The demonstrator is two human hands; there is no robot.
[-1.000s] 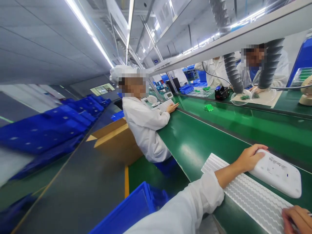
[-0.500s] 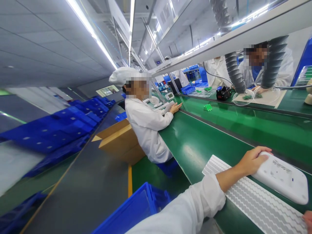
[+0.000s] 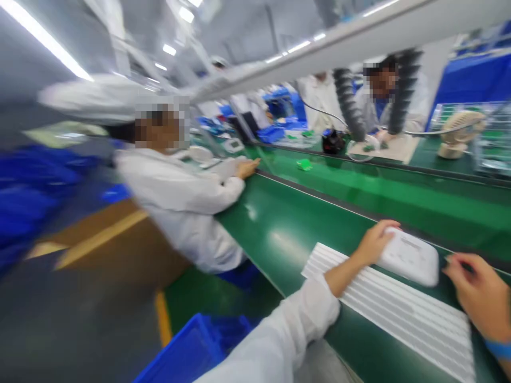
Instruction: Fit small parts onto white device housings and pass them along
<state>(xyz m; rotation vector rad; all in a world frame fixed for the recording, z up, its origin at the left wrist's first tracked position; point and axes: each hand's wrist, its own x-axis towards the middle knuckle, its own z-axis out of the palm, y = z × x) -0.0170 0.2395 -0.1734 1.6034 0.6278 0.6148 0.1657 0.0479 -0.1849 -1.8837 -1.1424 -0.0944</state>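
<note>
A long green bench (image 3: 275, 213) runs through this bright workroom, with a darker-edged green belt (image 3: 383, 194) along its far side. Taking the white case (image 3: 409, 258) as the clock's centre, a co-worker (image 3: 171, 183) in white sits out between nine and ten o'clock, a blue bin (image 3: 186, 351) stands low at eight, and a fan (image 3: 459, 135) is across the belt at one. The case appears to lie on the bench near the belt, its recessed face up. A striped sheet (image 3: 403, 311) lies towards seven, partly under the person's left forearm.

The left hand (image 3: 375, 244) has the case gripped by its end at ten o'clock, thumb over the face. The right hand (image 3: 483, 287) is just off the opposite end, towards four, thumb and forefinger drawn narrow; blur hides whether anything is pinched between them.

To my eye, this is a steadying step: one hand fixes the case while the other is poised beside it. The next move would call for a firm left hold and careful aim of the right fingertips, without dragging the sheet with the forearm.
</note>
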